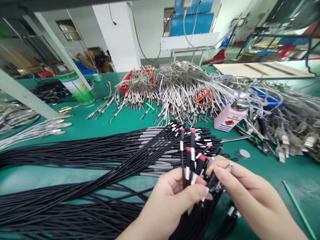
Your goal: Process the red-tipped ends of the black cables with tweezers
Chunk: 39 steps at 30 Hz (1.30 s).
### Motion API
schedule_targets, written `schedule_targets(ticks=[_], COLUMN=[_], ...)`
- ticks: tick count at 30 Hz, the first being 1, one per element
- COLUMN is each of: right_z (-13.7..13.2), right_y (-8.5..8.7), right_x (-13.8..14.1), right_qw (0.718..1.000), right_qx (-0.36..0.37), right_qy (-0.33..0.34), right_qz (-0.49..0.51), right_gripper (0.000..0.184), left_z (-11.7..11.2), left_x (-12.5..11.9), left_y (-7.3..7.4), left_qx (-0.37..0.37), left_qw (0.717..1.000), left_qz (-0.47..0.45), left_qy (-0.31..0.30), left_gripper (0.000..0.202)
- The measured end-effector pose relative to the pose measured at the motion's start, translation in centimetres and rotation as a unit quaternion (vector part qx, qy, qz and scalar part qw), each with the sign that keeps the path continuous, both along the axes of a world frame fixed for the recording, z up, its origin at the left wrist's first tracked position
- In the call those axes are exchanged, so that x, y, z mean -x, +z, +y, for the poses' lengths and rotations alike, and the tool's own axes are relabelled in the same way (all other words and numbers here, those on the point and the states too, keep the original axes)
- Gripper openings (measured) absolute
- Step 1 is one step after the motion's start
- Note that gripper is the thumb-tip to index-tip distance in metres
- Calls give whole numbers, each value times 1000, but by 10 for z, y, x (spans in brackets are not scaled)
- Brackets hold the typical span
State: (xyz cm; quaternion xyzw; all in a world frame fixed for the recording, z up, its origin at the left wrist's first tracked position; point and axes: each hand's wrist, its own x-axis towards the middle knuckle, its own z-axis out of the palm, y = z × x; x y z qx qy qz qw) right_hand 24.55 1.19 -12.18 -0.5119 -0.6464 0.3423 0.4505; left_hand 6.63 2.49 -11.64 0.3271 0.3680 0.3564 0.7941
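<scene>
My left hand (171,196) is closed around several black cable ends (192,143) that stand up between thumb and fingers, with white bands and red tips. Close beside it, my right hand (250,191) pinches a black cable end with thumb and forefinger. A small shiny, clear-looking piece (229,167) shows at its fingertips, too blurred to name. Behind the hands, long black cables (105,150) with grey sleeves (150,133) and white bands lie across the green table (100,128). More black cables (62,213) lie at the front left.
Beyond the hands stands a pink bottle (228,116) with a metal top, near a round metal lid (243,153). Orange-handled scissors (203,97) lie on a heap of grey cables (185,83). A red bin (153,76), a green can (78,90) and a green stick (298,208) surround the workspace.
</scene>
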Motion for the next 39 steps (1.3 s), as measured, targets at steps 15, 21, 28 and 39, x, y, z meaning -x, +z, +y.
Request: schedule_targets(ticks=[15,21,28,39], right_z=[-2,-12,-18,-24], right_y=[-7,-5,-7,-12], right_x=[7,3,7,5], right_qw=[991,988,991,995], right_qx=[30,-21,-75,-64], right_qy=[-49,-70,-60,-56], right_qz=[124,137,88,59], right_gripper=[22,36,40,38], left_z=[-2,2,3,3], left_x=[2,3,3,2], left_y=[-1,1,1,-3], left_qx=[17,6,27,35], left_qw=[997,997,997,993], left_qz=[-57,-73,-66,-110], left_qy=[-45,7,28,27], left_gripper=[18,15,19,18])
